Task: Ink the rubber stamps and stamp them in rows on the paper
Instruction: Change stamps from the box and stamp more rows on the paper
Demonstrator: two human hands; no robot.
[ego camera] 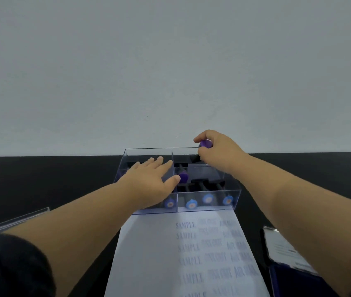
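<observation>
**Purple stamp held over the far right of the box**

A purple-handled stamp [205,144] is pinched by the curled fingers of the right hand [217,151], above the far right compartment of the clear box [230,202]. Its long axis seems near upright, the dark base pointing down. The paper [149,254], with rows of blue print, lies nearer to the person, below the grip. The left hand [151,179] is laid flat with straight fingers over the left compartment, holding nothing.

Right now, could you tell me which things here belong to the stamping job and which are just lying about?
Job: stamp gripped by right hand; clear box of stamps, left hand on it; paper.
Lying about: phone; clear lid.
</observation>
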